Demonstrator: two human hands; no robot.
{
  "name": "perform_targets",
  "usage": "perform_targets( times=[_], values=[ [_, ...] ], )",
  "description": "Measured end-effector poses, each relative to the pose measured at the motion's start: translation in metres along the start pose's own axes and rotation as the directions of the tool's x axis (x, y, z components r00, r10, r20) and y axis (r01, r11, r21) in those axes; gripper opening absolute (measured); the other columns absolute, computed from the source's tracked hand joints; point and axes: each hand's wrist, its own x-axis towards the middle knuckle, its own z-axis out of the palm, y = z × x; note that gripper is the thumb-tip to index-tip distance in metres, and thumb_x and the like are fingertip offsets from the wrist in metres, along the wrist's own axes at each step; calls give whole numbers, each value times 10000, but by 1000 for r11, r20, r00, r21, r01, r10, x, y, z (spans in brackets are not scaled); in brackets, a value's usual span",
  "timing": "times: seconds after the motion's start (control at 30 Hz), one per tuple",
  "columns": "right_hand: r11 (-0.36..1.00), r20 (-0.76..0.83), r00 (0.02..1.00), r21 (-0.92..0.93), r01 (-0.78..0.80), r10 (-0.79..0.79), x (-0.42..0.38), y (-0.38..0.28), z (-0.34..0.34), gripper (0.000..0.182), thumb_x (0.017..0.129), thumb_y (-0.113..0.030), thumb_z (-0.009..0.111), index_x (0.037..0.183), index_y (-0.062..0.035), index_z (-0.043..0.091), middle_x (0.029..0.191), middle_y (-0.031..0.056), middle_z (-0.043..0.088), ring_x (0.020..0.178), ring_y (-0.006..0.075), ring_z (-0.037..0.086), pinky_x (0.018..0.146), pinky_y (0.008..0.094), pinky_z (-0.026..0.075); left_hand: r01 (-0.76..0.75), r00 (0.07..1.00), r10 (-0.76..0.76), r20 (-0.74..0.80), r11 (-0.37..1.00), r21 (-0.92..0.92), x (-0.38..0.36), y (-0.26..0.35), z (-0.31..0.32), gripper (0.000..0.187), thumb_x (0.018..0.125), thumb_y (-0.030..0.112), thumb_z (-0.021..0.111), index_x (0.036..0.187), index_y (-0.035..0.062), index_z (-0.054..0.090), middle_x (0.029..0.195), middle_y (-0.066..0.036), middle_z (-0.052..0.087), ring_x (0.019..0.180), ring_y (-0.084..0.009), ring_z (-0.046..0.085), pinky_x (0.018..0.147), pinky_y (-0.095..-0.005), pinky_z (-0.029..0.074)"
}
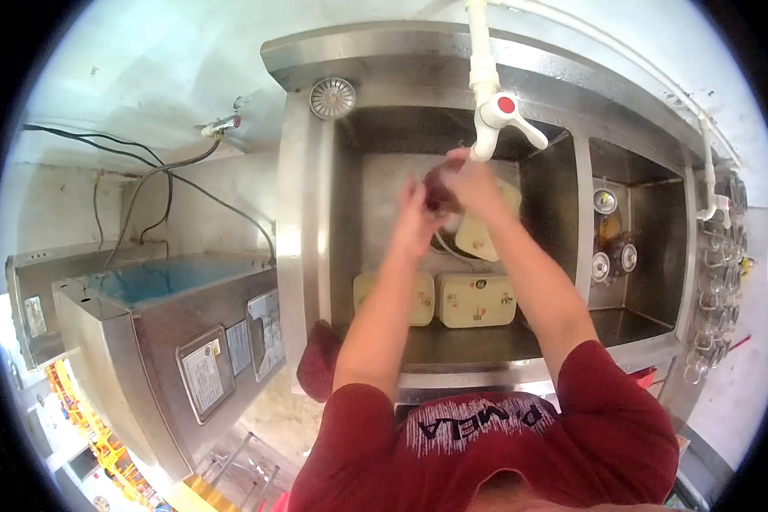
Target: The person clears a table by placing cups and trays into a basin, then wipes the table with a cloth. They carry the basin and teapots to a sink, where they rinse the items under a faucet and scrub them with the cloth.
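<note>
Under the white tap (pixel 497 115), both hands are over the large sink basin (pixel 384 141). A wet-looking dark red cloth (pixel 440 189) is bunched between them. My right hand (pixel 476 189) grips it from the right, just below the spout. On its left side, my left hand (pixel 415 218) presses against the cloth, its fingers partly blurred. Beneath the hands, a pale yellow container (pixel 480 232) lies tilted beside a round rim that is mostly hidden. Two more pale yellow printed containers, one at the right (pixel 478 300) and one at the left (pixel 423 299), rest near the basin's front wall.
Another dark red cloth (pixel 317 363) hangs over the sink's front left corner. A metal strainer (pixel 332 99) lies on the back left ledge. Several round metal-topped items (pixel 606 202) sit in the smaller right basin. A steel machine (pixel 179 341) stands left; glass mugs (pixel 712 299) hang right.
</note>
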Motion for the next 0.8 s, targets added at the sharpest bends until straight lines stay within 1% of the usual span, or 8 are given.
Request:
perform_targets(
  times=[0.2,0.3,0.4,0.5,0.6,0.63,0.73,0.8],
  values=[
    [822,101,994,570,-25,-40,-40,-32,-4,331,809,-28,557,1138,-17,525,1012,90,606,945,176,571,859,305,448,-116,992,127,-18,946,304,26,-10,-25,519,974,440,326,1268,42,483,1258,-118,516,1140,-216,488,1010,-369,334],
    [955,131,991,295,-20,-20,-31,-5,-4,337,829,-56,575,1159,-17,519,1036,78,603,970,159,565,855,291,449,-83,979,112,172,983,-166,14,1,-1,512,980,440,310,1174,23,536,1125,-111,601,1034,-221,549,942,-372,388],
    [971,243,962,229,69,-125,-31,15,0,507,859,-154,592,1309,5,421,1155,104,574,999,170,562,885,300,440,-57,990,97,104,939,-338,27,-4,0,503,983,445,305,1115,29,556,1071,-103,620,956,-230,574,891,-374,423],
    [941,18,998,332,-69,67,-11,42,2,557,889,-247,574,1348,4,382,1244,114,530,1092,168,511,932,297,402,-49,991,91,97,927,-371,31,5,23,568,948,547,313,1046,52,574,1022,-78,605,958,-239,554,877,-409,420],
    [870,150,976,447,-208,156,-27,3,-2,562,911,-297,538,1357,2,372,1268,114,516,1133,160,476,952,296,381,-33,998,44,39,967,-254,23,16,48,509,935,539,380,1024,69,556,994,-68,593,939,-232,551,849,-409,433],
    [929,145,973,301,-214,177,-33,-23,-7,532,915,-285,535,1331,18,401,1265,118,517,1129,169,483,944,302,390,-64,991,100,90,937,-344,32,12,49,476,919,535,435,1012,80,538,981,-64,581,926,-227,548,832,-413,440],
    [861,35,996,500,-91,85,-34,2,2,456,913,-271,540,1264,13,476,1199,113,559,1074,162,514,912,287,410,52,998,-35,53,934,-353,39,8,40,339,925,424,497,1033,105,529,978,-61,579,920,-220,553,793,-403,465],
    [880,-101,990,473,-43,103,-35,7,-7,378,908,-258,549,1177,7,531,1119,115,593,1001,167,553,865,282,442,-22,994,52,94,955,-297,33,7,45,236,910,328,540,1039,130,526,977,-58,577,918,-215,561,758,-390,481]
  ],
)
